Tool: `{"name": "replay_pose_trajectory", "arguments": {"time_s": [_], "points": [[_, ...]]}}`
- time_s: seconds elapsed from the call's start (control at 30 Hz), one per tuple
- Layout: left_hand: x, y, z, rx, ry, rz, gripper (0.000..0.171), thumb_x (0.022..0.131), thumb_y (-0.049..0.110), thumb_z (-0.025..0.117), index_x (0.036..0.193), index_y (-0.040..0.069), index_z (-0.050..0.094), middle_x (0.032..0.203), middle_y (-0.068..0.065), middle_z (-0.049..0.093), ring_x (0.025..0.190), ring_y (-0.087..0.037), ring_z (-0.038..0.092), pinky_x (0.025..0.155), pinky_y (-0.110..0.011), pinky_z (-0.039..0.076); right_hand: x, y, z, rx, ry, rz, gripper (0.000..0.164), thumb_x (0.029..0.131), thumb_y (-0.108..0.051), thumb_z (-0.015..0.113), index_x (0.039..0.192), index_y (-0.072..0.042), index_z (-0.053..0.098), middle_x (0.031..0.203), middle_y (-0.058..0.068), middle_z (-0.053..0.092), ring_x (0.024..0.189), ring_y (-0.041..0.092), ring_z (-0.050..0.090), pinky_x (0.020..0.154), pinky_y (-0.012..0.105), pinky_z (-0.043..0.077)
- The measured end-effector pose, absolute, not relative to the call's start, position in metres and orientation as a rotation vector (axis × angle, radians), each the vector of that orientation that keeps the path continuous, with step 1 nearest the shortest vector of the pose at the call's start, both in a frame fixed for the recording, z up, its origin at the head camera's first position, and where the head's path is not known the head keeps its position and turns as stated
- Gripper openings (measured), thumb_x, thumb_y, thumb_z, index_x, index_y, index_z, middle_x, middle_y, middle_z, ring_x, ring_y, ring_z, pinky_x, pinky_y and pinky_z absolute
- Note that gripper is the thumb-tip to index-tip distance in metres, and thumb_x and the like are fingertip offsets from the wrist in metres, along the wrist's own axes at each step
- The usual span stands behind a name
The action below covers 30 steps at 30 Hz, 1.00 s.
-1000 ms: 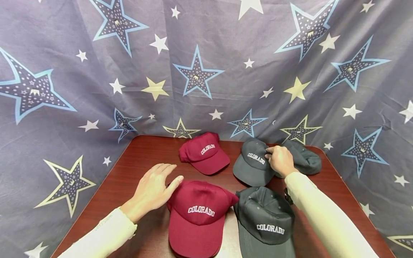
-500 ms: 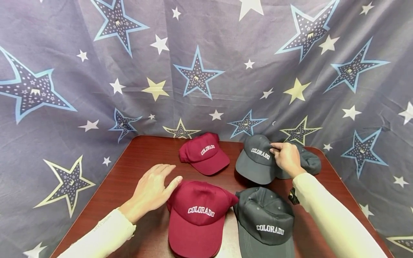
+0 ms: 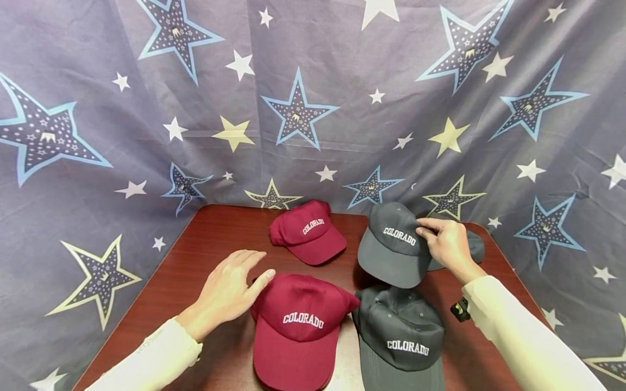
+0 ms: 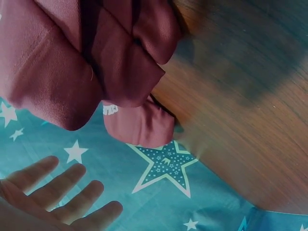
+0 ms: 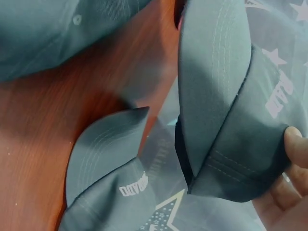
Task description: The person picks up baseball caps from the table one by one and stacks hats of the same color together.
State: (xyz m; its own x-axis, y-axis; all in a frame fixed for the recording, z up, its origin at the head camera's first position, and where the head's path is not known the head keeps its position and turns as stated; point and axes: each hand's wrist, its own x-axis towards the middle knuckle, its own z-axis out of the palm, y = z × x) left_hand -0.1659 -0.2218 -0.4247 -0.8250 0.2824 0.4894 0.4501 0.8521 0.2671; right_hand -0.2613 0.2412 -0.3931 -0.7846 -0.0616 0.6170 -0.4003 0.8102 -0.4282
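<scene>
With thumb and fingers my right hand (image 3: 447, 241) pinches the side of a dark grey cap (image 3: 388, 258) lettered COLORADO. That cap hangs above the table, its brim toward me; in the right wrist view the thumb (image 5: 297, 144) presses on its crown. Behind my right hand, partly hidden, lies another grey cap (image 3: 475, 247). A third grey cap (image 3: 411, 326) rests at the front, just below the raised one. My left hand (image 3: 227, 288) is spread beside the front maroon cap (image 3: 300, 347); in the left wrist view its fingers (image 4: 72, 192) hold nothing.
A second maroon cap (image 3: 313, 233) sits at the back of the reddish-brown wooden table (image 3: 220, 233). Star-patterned cloth (image 3: 298, 49) hangs close behind the table and along both sides. The front maroon and grey caps stand side by side, close together.
My right hand has lifted the grey cap from its place at the back and drawn it slightly right and toward me. The left hand has stayed beside the front maroon cap.
</scene>
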Motion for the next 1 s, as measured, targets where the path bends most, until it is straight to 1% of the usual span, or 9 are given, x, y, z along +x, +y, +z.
{"name": "replay_pose_trajectory", "arguments": {"time_s": [0.07,0.13,0.23,0.3,0.4,0.5,0.7,0.9,1.0], "points": [[-0.165,-0.222,-0.425,-0.543,-2.586,-0.522,0.054,0.097,0.046,0.065,0.134,0.008,0.066,0.131,-0.013,0.066,0.126,-0.033,0.057,0.107,-0.052,0.044,-0.255,0.241,-0.392,0.358,-2.380,0.742,0.018,0.085,-0.006,0.083,0.102,-0.007,0.082,0.092,0.013,0.078,0.075,0.032,0.073,0.061,0.040,0.055],[-0.165,-0.223,-0.425,-0.544,-2.583,-0.523,0.053,0.097,0.046,0.065,0.134,0.008,0.066,0.131,-0.013,0.066,0.126,-0.033,0.057,0.107,-0.052,0.044,-0.250,0.241,-0.390,0.375,-2.374,0.739,0.018,0.084,-0.007,0.084,0.102,-0.008,0.083,0.091,0.012,0.078,0.070,0.028,0.071,0.058,0.032,0.052],[-0.164,-0.223,-0.426,-0.549,-2.577,-0.522,0.053,0.098,0.046,0.064,0.134,0.007,0.066,0.131,-0.013,0.066,0.126,-0.033,0.057,0.107,-0.051,0.044,-0.241,0.242,-0.387,0.394,-2.373,0.733,0.018,0.084,-0.008,0.085,0.102,-0.009,0.083,0.089,0.010,0.078,0.061,0.018,0.065,0.053,0.020,0.046],[-0.164,-0.223,-0.426,-0.554,-2.572,-0.521,0.053,0.098,0.046,0.064,0.134,0.007,0.066,0.131,-0.013,0.066,0.126,-0.032,0.057,0.107,-0.051,0.044,-0.234,0.242,-0.385,0.398,-2.368,0.731,0.019,0.083,-0.009,0.085,0.102,-0.010,0.083,0.088,0.009,0.078,0.059,0.012,0.062,0.052,0.016,0.042],[-0.163,-0.224,-0.425,-0.556,-2.569,-0.521,0.053,0.097,0.046,0.065,0.134,0.007,0.066,0.131,-0.013,0.066,0.126,-0.032,0.057,0.107,-0.051,0.044,-0.225,0.243,-0.382,0.406,-2.347,0.732,0.021,0.082,-0.008,0.087,0.102,-0.010,0.083,0.089,0.008,0.079,0.061,0.006,0.060,0.054,0.013,0.041],[-0.162,-0.224,-0.426,-0.557,-2.573,-0.520,0.054,0.097,0.046,0.065,0.134,0.007,0.066,0.132,-0.012,0.066,0.127,-0.033,0.057,0.108,-0.051,0.043,-0.216,0.245,-0.381,0.425,-2.314,0.730,0.022,0.079,-0.007,0.088,0.100,-0.010,0.084,0.090,0.006,0.079,0.068,0.000,0.061,0.059,0.011,0.042],[-0.160,-0.226,-0.426,-0.556,-2.579,-0.521,0.053,0.097,0.045,0.065,0.134,0.008,0.066,0.132,-0.011,0.066,0.127,-0.035,0.057,0.108,-0.052,0.043,-0.200,0.247,-0.380,0.480,-2.275,0.728,0.024,0.074,-0.005,0.090,0.096,-0.012,0.084,0.091,0.004,0.079,0.085,-0.024,0.053,0.066,0.007,0.044],[-0.161,-0.228,-0.425,-0.557,-2.568,-0.521,0.053,0.097,0.046,0.065,0.134,0.008,0.066,0.131,-0.011,0.067,0.126,-0.033,0.058,0.107,-0.052,0.044,-0.184,0.249,-0.378,0.530,-2.293,0.731,0.027,0.072,-0.001,0.091,0.095,-0.012,0.084,0.092,0.003,0.079,0.090,-0.027,0.052,0.070,0.006,0.044],[-0.162,-0.229,-0.425,-0.555,-2.568,-0.523,0.053,0.097,0.046,0.065,0.134,0.008,0.066,0.131,-0.011,0.067,0.127,-0.033,0.057,0.107,-0.052,0.044,-0.177,0.250,-0.377,0.556,-2.303,0.742,0.029,0.071,0.002,0.090,0.095,-0.012,0.084,0.091,0.004,0.079,0.084,-0.023,0.055,0.067,0.006,0.045]]}}
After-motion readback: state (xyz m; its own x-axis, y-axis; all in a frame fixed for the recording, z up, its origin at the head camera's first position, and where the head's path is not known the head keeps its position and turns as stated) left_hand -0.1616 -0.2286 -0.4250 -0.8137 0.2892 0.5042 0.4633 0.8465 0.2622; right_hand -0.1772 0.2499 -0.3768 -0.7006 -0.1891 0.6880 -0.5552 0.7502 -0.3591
